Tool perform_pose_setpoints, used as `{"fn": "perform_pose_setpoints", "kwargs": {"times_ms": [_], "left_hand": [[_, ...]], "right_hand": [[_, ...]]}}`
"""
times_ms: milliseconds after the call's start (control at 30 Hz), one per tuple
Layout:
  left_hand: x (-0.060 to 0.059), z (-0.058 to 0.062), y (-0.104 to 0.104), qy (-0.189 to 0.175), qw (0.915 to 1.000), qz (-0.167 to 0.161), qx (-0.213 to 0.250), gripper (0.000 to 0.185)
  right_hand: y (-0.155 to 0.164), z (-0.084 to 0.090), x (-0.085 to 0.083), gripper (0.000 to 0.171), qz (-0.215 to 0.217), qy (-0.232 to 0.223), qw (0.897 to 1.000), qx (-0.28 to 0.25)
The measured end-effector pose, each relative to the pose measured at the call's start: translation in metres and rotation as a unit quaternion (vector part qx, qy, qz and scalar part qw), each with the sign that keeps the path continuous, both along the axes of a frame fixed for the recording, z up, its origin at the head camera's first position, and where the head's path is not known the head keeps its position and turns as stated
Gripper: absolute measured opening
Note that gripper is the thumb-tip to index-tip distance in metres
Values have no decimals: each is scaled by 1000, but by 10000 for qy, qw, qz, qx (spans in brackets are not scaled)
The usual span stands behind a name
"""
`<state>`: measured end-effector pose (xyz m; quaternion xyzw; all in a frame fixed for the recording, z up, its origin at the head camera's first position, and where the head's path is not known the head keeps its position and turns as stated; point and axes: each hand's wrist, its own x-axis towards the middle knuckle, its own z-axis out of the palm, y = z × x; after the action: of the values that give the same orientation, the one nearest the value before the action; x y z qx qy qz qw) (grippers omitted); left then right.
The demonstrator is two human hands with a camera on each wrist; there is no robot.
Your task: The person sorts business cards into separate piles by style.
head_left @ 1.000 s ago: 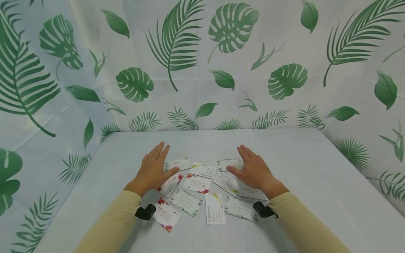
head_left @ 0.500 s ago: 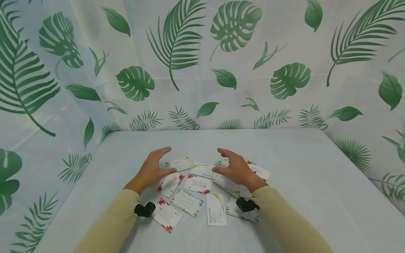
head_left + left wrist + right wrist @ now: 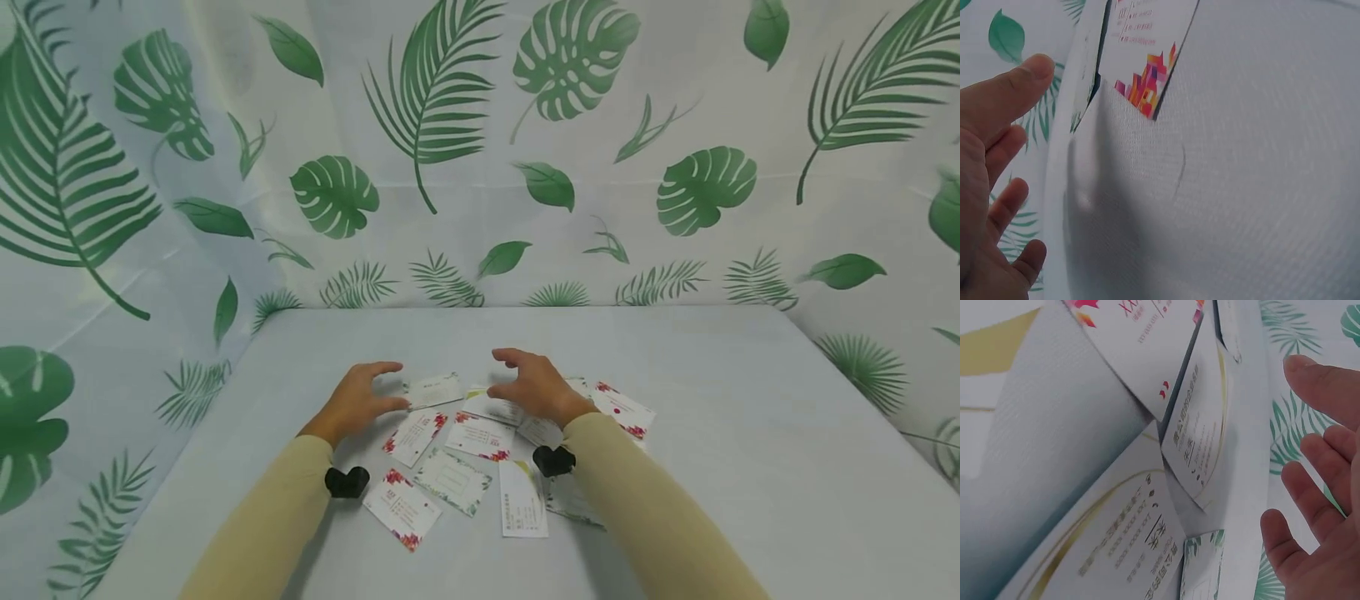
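Several printed business cards lie spread on the table. My left hand (image 3: 357, 403) hovers at the left side of the spread, fingers parted and nothing in them. Nearest to it are a leaf-bordered card (image 3: 437, 390) and a red-flowered card (image 3: 416, 437). Over the back of the spread, my right hand (image 3: 536, 387) is held with thumb and fingers apart, also holding nothing. Beneath it lies a card with a gold curve (image 3: 491, 408), partly hidden. In the right wrist view the fingers (image 3: 1310, 487) are raised beside a gold-curved card (image 3: 1116, 531).
A white cloth covers the table (image 3: 712, 400). Behind it hangs a leaf-printed curtain (image 3: 480, 125). Another red-flowered card (image 3: 624, 410) lies right of the right hand, and an upright gold-curved card (image 3: 522, 500) near the front. Black wrist devices (image 3: 347, 482) sit on both sleeves.
My right hand has moved left across the cards, uncovering the red-flowered card at the right. Both hands have turned, with fingers bent inward towards each other. The cards stay where they were.
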<state>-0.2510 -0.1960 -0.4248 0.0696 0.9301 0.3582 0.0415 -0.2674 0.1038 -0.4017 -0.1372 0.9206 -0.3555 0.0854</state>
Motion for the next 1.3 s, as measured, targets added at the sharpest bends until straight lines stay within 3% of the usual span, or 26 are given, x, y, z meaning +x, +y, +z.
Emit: {"fn": "perform_pose_setpoints", "kwargs": {"times_ms": [200, 467, 833, 1100, 1300], "left_hand": [[-5, -1, 0, -271, 9995, 113, 79, 62], [-13, -5, 1, -278, 9996, 88, -9, 60], [-20, -17, 5, -414, 9990, 24, -136, 56], [-19, -15, 6, -477, 9982, 98, -348, 51], [-20, -14, 4, -418, 9985, 2, -361, 49]], "right_hand": [[-8, -4, -6, 63, 134, -49, 9999, 94], [-22, -4, -12, 59, 433, 196, 9975, 519], [-42, -12, -22, 57, 488, -169, 9977, 434], [-51, -18, -24, 58, 446, -298, 9954, 799], [-56, -20, -27, 53, 501, -116, 9924, 1116]]}}
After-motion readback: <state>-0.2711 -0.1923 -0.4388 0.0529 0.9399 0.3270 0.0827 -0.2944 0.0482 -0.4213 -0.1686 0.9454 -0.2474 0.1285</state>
